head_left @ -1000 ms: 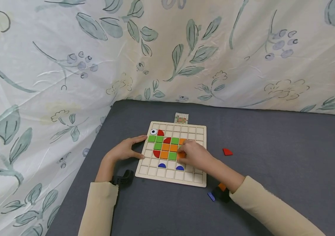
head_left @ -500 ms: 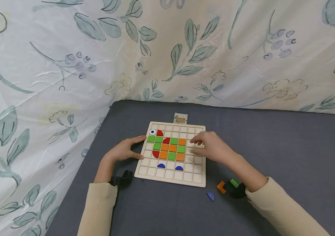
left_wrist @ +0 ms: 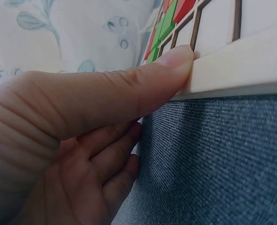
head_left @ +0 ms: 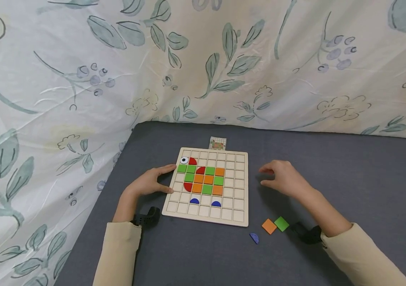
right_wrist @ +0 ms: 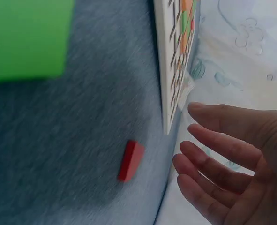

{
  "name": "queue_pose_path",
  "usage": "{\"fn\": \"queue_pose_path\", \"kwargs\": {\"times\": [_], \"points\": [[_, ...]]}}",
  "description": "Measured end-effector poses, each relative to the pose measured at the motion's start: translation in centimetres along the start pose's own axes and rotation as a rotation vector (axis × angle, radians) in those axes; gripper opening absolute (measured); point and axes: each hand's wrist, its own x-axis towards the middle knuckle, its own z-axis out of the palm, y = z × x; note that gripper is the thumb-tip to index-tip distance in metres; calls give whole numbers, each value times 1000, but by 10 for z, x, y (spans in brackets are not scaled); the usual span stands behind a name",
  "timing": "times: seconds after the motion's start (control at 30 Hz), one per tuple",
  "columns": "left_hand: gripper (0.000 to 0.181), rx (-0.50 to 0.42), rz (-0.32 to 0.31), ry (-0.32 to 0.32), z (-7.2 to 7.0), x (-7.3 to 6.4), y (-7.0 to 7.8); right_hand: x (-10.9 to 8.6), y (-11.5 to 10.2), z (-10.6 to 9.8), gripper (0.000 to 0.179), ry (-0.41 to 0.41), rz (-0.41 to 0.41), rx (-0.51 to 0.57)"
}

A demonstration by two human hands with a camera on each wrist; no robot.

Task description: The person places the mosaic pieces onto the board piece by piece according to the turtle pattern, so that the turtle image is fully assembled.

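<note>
A wooden grid board lies on the cloth, holding green and orange squares, red quarter-rounds, blue half-rounds and an eye piece. My left hand rests against its left edge, thumb and fingers spread apart; in the left wrist view the thumb presses the rim. To the right of the board, my right hand hovers above the cloth with fingers loosely bent and nothing between them. Below that hand lies a red quarter-round piece, seen in the right wrist view but hidden by the hand from the head camera.
Loose near the board's lower right are an orange square, a green square and a blue half-round. A small pattern card sits behind the board. Patterned fabric hangs along the back and left.
Having come away from the orange square at the board's lower right, my right hand has moved right, off the board, over the red piece. My left hand stays at the edge.
</note>
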Motion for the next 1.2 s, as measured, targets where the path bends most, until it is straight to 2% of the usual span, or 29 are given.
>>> {"fn": "queue_pose_path", "kwargs": {"times": [0.33, 0.7, 0.9, 1.2], "points": [[85, 2, 9, 3, 1, -1, -1, -7, 16, 2, 33, -40, 43, -33], [85, -12, 5, -3, 1, 0, 2, -8, 24, 8, 24, -20, 36, -11], [85, -4, -6, 3, 0, 0, 1, -6, 27, 3, 21, 1, 16, -7], [86, -5, -12, 2, 0, -1, 2, -4, 26, -5, 22, -6, 55, 37]]}}
